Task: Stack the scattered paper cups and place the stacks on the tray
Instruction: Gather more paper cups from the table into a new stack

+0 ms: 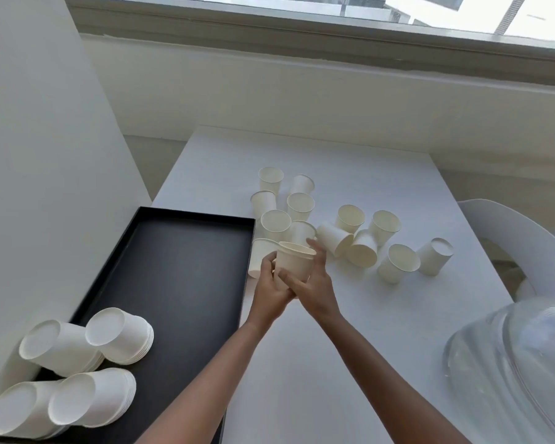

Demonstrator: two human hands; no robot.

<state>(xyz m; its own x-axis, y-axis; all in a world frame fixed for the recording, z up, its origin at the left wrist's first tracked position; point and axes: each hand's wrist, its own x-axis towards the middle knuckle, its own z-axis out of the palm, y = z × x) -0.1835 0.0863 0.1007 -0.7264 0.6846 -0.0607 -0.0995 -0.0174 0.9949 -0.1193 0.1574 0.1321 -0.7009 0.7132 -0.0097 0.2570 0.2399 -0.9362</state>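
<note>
Both hands hold a short stack of white paper cups (293, 262) just right of the black tray (186, 251). My left hand (271, 290) grips the stack's lower left side, and my right hand (311, 283) wraps its right side with fingers up at the rim. Several loose cups (302, 205) stand or lie on the white table beyond the hands. More loose cups (362, 248) lie to the right. Several finished cup stacks (119, 336) lie upside down on the tray's near left end.
The white table (334, 363) has a wall close on its left and a window sill beyond. A clear plastic dome (519, 373) sits at the near right. A white chair (519, 238) stands at the right edge.
</note>
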